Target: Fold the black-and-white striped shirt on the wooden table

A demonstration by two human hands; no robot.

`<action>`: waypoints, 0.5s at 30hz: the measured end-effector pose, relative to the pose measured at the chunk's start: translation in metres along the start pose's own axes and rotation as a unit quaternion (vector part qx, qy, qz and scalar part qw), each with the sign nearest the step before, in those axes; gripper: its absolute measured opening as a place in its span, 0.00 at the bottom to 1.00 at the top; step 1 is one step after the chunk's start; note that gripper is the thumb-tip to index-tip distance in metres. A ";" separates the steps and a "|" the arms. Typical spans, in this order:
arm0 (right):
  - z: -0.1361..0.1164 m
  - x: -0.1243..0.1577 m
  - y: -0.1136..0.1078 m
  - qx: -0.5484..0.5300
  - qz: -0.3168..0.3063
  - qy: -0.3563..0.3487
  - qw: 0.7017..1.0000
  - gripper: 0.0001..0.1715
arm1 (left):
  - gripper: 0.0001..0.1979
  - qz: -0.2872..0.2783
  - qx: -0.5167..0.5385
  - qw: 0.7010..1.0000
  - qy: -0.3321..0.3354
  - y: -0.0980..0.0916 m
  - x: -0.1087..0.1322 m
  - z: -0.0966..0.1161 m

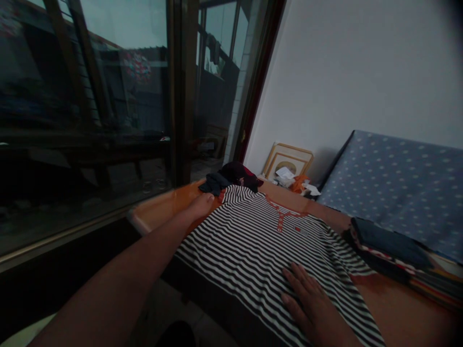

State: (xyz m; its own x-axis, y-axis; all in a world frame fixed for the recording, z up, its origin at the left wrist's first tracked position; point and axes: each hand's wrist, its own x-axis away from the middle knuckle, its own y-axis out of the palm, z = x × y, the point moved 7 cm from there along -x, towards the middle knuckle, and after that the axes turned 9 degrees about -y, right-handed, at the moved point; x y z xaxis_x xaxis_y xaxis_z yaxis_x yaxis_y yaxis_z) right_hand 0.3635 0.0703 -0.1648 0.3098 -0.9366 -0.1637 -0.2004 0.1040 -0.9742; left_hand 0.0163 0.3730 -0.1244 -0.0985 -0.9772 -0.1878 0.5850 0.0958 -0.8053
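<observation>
A black-and-white striped shirt (249,241) with orange-red trim at the collar, button placket and sleeve ends lies spread face up on the table, its dark lower hem hanging over the near edge. My left hand (203,204) is closed at the sleeve end on the far left; the sleeve's edge meets my fingers, which are partly hidden. Flat on the lower right of the shirt front rests my right hand (307,296), fingers stretched out and holding nothing.
The orange-brown table (164,207) shows a corner at left. Dark crumpled clothes (237,176) lie beyond the shirt. At right is a stack of folded clothes (390,243), before a blue dotted cloth (398,188). Picture frames (289,156) lean on the wall; glass doors (119,111) stand left.
</observation>
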 end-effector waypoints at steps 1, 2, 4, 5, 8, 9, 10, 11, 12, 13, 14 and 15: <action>-0.002 0.001 -0.004 -0.005 0.005 0.001 1.000 0.35 | 0.18 0.012 0.008 1.000 -0.012 -0.008 0.008 -0.007; -0.003 0.003 -0.007 -0.012 0.009 0.002 1.000 0.34 | 0.17 0.023 0.016 0.999 -0.025 -0.017 0.017 -0.015; -0.007 0.009 -0.011 -0.033 0.011 0.005 0.999 0.34 | 0.16 0.043 0.034 0.997 -0.052 -0.033 0.039 -0.033; -0.009 0.013 -0.012 -0.046 0.012 0.005 0.999 0.34 | 0.15 0.053 0.044 0.996 -0.065 -0.040 0.051 -0.042; -0.014 0.027 -0.012 -0.098 0.028 0.000 0.995 0.34 | 0.14 0.088 0.074 0.988 -0.103 -0.058 0.092 -0.068; -0.016 0.033 -0.012 -0.117 0.038 0.000 0.992 0.34 | 0.14 0.101 0.082 0.985 -0.115 -0.063 0.106 -0.075; -0.017 0.038 -0.013 -0.133 0.049 0.002 0.990 0.34 | 0.15 0.114 0.089 0.981 -0.125 -0.067 0.120 -0.080; -0.019 0.044 -0.013 -0.145 0.059 0.007 0.988 0.34 | 0.15 0.125 0.094 0.978 -0.134 -0.071 0.134 -0.084; -0.020 0.050 -0.015 -0.153 0.068 0.015 0.986 0.34 | 0.16 0.135 0.099 0.976 -0.141 -0.073 0.147 -0.087; -0.022 0.055 -0.017 -0.159 0.076 0.024 0.984 0.34 | 0.16 0.143 0.102 0.974 -0.145 -0.075 0.161 -0.088; -0.023 0.060 -0.020 -0.165 0.080 0.034 0.982 0.34 | 0.17 0.149 0.101 0.973 -0.147 -0.075 0.174 -0.087; -0.025 0.065 -0.023 -0.173 0.082 0.043 0.981 0.34 | 0.17 0.152 0.097 0.972 -0.148 -0.074 0.187 -0.085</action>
State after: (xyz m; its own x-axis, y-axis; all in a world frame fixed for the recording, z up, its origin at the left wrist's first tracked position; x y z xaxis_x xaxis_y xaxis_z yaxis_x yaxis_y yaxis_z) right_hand 0.3648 -0.0012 -0.1492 0.1698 -0.9430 -0.2862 -0.5484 0.1509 -0.8225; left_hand -0.1143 0.1993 -0.1475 0.3222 -0.9237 -0.2074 0.6944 0.3795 -0.6113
